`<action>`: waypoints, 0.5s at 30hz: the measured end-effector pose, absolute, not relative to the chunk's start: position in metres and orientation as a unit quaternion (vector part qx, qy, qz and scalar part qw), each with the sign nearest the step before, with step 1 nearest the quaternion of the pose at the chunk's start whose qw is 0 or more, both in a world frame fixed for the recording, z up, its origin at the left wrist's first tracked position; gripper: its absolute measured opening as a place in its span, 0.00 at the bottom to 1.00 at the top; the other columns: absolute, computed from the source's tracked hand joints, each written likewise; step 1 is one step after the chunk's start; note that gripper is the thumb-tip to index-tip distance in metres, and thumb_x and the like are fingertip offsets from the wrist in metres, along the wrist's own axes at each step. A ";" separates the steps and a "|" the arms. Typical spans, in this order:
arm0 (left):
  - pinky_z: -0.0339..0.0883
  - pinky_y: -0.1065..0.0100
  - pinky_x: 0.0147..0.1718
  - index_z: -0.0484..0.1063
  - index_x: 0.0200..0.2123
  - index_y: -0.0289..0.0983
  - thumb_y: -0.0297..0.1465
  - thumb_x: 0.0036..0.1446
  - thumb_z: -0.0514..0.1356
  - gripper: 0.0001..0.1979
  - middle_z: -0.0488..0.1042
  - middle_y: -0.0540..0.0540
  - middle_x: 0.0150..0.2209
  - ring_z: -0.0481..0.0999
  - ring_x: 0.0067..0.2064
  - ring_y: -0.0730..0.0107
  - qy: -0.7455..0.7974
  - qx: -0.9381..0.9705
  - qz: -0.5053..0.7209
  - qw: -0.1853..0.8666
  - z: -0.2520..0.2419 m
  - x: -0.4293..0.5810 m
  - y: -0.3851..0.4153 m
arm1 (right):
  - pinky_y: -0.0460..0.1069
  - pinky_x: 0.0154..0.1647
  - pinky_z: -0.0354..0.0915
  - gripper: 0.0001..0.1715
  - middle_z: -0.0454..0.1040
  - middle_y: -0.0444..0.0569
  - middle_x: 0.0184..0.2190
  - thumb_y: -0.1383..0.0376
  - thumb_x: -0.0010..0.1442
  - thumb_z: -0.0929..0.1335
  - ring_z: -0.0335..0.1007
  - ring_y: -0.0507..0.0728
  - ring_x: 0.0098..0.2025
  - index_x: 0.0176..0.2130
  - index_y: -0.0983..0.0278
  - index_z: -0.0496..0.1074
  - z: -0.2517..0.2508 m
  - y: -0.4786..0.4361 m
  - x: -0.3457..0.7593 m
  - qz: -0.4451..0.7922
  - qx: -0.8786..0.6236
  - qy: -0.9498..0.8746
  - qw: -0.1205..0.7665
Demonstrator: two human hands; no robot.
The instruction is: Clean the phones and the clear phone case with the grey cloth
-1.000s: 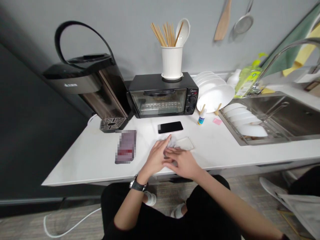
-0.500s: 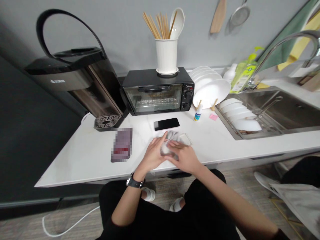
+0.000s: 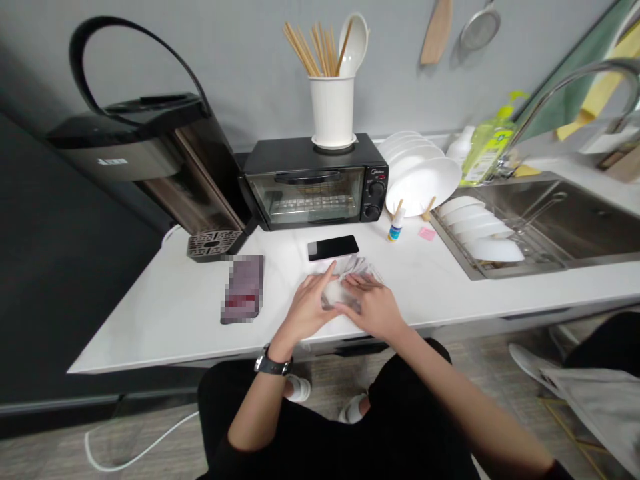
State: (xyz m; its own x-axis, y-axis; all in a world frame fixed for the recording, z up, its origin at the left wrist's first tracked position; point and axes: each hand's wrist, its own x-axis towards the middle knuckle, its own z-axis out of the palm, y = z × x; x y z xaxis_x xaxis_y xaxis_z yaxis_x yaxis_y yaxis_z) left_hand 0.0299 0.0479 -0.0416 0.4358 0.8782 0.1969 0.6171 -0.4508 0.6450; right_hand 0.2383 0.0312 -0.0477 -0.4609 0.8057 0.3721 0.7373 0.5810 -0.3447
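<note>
I am holding my left hand [image 3: 309, 307] and right hand [image 3: 377, 308] close together, palms facing down, thumbs [image 3: 350, 312] nearly meeting, right fingers [image 3: 361, 285] bending, both forearms [image 3: 445, 383] angling inward.

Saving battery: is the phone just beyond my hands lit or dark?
Dark: the phone shows black, with a paler patch at its left end. Whether it's powered off, I can't tell.
</note>
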 end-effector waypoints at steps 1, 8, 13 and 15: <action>0.63 0.53 0.59 0.44 0.77 0.46 0.37 0.58 0.71 0.52 0.75 0.41 0.59 0.70 0.57 0.51 0.463 0.809 0.261 0.250 -0.042 0.029 0.048 | 0.65 0.71 0.61 0.30 0.76 0.63 0.60 0.47 0.70 0.68 0.74 0.67 0.63 0.58 0.66 0.77 -0.047 0.027 0.227 0.086 -0.432 -0.860 0.259; 0.62 0.51 0.61 0.42 0.77 0.48 0.38 0.57 0.72 0.55 0.74 0.42 0.61 0.69 0.59 0.50 0.462 0.809 0.259 0.253 -0.042 0.028 0.044 | 0.65 0.73 0.58 0.17 0.82 0.46 0.55 0.56 0.75 0.64 0.77 0.60 0.60 0.55 0.55 0.79 -0.041 0.018 0.274 0.149 -0.424 -0.860 0.242; 0.58 0.50 0.64 0.42 0.77 0.51 0.37 0.58 0.72 0.54 0.73 0.45 0.64 0.69 0.61 0.51 0.454 0.808 0.259 0.271 -0.039 0.028 0.045 | 0.68 0.72 0.56 0.21 0.80 0.57 0.57 0.55 0.74 0.65 0.76 0.65 0.61 0.58 0.61 0.77 -0.048 0.035 0.285 0.045 -0.488 -0.838 0.241; 0.60 0.51 0.64 0.44 0.77 0.49 0.38 0.59 0.71 0.52 0.73 0.44 0.64 0.68 0.62 0.51 0.455 0.804 0.266 0.275 -0.039 0.025 0.045 | 0.69 0.71 0.58 0.26 0.78 0.61 0.59 0.51 0.72 0.67 0.74 0.67 0.63 0.59 0.65 0.76 -0.049 0.034 0.259 0.042 -0.477 -0.844 0.243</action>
